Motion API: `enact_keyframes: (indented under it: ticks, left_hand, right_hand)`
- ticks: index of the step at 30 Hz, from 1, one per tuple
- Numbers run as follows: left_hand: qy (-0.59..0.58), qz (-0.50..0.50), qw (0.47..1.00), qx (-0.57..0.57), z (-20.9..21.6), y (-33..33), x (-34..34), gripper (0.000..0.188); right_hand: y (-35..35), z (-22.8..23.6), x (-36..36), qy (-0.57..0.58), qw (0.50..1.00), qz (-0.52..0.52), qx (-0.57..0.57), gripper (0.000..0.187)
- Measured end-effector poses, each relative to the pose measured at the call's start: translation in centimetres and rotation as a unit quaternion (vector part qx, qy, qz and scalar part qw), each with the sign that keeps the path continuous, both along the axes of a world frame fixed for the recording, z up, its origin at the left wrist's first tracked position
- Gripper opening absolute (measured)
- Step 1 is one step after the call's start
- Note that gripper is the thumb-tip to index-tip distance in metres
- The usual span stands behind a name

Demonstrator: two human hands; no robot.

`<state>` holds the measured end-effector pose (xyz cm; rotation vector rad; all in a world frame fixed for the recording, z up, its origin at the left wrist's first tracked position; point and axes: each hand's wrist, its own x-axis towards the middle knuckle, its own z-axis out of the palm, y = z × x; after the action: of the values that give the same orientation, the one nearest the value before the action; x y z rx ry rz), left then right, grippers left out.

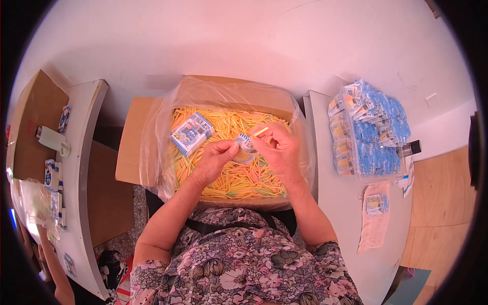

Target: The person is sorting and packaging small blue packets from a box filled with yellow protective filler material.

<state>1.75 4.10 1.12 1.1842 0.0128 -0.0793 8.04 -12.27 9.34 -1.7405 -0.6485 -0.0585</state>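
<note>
My left hand (pixel 209 161) is closed, pinching the edge of a small clear packet with a blue-striped border (pixel 244 144). My right hand (pixel 282 153) is closed too: a short yellow stick (pixel 261 131) juts from its fingers, and its fingertips meet the packet's other side. Both hands hover over a large carton (pixel 133 137) lined with clear plastic film (pixel 158 173). Loose thin sticks (pixel 239 189), yellow, orange and green, fill it. On the sticks, left of my hands, lies a flat blue-and-white packet (pixel 192 133). Fingers partly hide the packet's contents.
On the right-hand table (pixel 338 203) several filled packets (pixel 368 132) form a tall pile beside a black-capped bottle (pixel 410 148). Another packet (pixel 377 204) rests on a pink cloth (pixel 375 231). The left-hand table (pixel 76 203) bears a pale flask (pixel 52 141) and small boxes; another person's arm (pixel 57 269) reaches there.
</note>
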Motion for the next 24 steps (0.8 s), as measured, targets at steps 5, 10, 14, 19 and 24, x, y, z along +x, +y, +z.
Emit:
enact_keyframes:
  ticks: [5,10,14,19,24]
  left_hand:
    - [0.003,0.003,1.0,-0.023,0.2,-0.2,-0.1,0.029]
    - [-0.003,-0.006,0.999,-0.034,-0.2,-0.1,-0.1,0.028]
    - [-0.011,-0.005,0.999,-0.033,-0.6,0.0,-0.1,0.028]
    - [-0.014,-0.011,0.999,-0.051,-0.3,0.1,-0.1,0.029]
    - [0.008,-0.005,0.998,-0.063,0.2,0.1,-0.1,0.029]
  right_hand:
    - [-0.3,0.7,-0.1,0.066,0.996,0.044,-0.039,0.005]
    - [-0.5,0.6,0.4,0.021,0.998,0.053,-0.031,0.009]
    - [-0.6,-0.5,0.4,0.022,0.993,0.102,-0.047,0.012]
    - [-0.9,0.5,0.7,0.032,0.994,0.106,-0.011,0.025]
    - [-0.4,0.2,0.3,0.087,0.991,0.097,-0.039,0.026]
